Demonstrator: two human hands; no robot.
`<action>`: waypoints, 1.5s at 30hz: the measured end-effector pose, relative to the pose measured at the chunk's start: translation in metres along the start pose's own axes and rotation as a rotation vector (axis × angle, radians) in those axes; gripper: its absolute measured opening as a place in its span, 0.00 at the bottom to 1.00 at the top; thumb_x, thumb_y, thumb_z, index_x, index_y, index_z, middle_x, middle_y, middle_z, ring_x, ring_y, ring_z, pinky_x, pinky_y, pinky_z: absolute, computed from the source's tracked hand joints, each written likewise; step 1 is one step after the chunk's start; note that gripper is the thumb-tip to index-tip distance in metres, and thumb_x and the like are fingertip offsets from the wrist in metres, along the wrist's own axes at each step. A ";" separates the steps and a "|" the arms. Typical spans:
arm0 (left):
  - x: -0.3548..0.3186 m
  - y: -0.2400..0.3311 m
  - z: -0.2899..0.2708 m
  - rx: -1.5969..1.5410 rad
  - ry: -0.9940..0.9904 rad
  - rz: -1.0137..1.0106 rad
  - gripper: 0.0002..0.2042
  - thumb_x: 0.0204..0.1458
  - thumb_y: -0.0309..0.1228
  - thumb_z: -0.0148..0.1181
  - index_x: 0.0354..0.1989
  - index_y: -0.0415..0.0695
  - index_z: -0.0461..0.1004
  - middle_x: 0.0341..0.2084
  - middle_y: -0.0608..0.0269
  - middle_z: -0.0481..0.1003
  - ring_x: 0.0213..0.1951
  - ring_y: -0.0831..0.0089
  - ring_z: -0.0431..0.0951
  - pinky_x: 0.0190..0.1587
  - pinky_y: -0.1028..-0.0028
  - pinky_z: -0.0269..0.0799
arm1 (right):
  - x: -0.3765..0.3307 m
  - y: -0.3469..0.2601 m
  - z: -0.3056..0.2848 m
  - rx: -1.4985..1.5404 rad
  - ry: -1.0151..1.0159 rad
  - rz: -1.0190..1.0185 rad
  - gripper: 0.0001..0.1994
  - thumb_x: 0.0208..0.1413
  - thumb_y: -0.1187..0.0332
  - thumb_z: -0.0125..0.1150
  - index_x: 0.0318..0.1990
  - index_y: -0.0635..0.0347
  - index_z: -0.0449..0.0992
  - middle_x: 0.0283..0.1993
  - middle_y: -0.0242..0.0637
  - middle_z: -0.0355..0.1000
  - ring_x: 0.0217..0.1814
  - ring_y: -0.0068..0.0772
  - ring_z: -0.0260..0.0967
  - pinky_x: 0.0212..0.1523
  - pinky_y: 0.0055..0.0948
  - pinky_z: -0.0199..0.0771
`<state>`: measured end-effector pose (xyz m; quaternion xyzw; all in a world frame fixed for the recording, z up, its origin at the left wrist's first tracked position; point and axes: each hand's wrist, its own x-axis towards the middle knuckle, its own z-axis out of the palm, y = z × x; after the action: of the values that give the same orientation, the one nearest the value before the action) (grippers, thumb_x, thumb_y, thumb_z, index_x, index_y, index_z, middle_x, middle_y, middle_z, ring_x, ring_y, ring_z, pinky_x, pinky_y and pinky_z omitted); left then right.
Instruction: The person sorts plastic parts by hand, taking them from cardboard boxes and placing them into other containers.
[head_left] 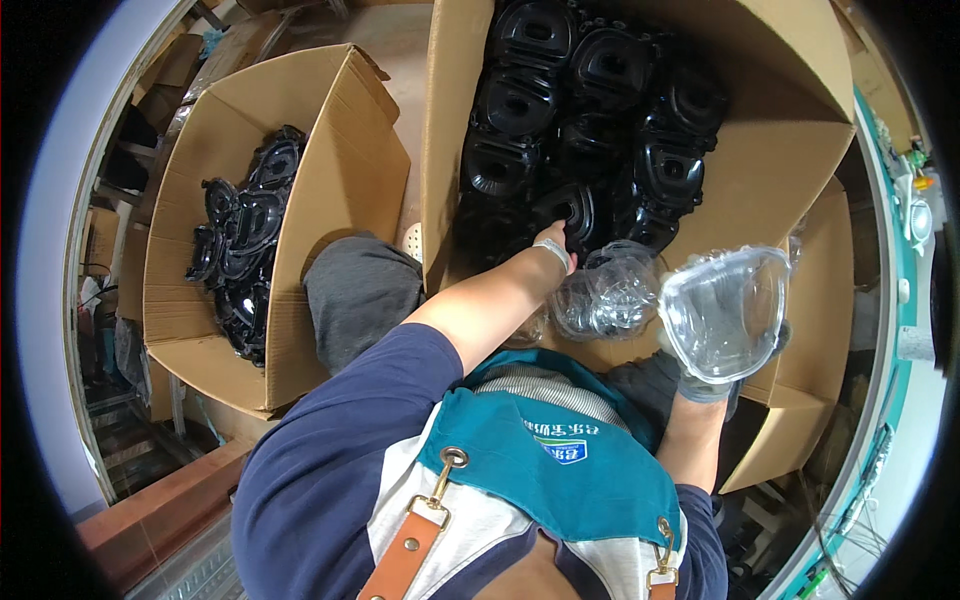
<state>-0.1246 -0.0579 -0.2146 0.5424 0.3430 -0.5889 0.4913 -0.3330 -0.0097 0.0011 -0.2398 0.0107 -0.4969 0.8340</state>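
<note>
My left hand (558,246) reaches down into the large cardboard box, against a black plastic housing (575,212) with a rounded outline and an opening in the middle. Most of its fingers are hidden, so whether they grip that part is unclear. On the right, my right hand (706,386), in a grey glove, is closed on the lower edge of a clear plastic cover (725,308). The cover is raised beside the box, tilted with its broad side up. Several more clear covers (607,295) lie clustered at the near side of the box, between my hands.
Several black housings (520,100) fill the large cardboard box (775,165) in rows. A second cardboard box (215,120) at the left holds a looser pile of black housings (250,225). Another carton (800,400) stands at the right. My knee (362,290) is between the two boxes.
</note>
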 end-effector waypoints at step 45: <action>-0.213 0.059 -0.101 0.622 -0.875 1.440 0.44 0.39 0.52 0.65 0.62 0.42 0.55 0.62 0.46 0.53 0.68 0.47 0.33 0.67 0.57 0.37 | 0.059 0.140 0.047 -1.342 -0.194 -0.137 0.42 0.50 0.59 0.64 0.67 0.63 0.46 0.68 0.48 0.48 0.68 0.44 0.51 0.66 0.38 0.52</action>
<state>-0.0535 0.0647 -0.0171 0.4616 -0.4732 -0.3583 0.6592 -0.1762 0.0143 -0.0020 -0.7486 0.2267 -0.4106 0.4686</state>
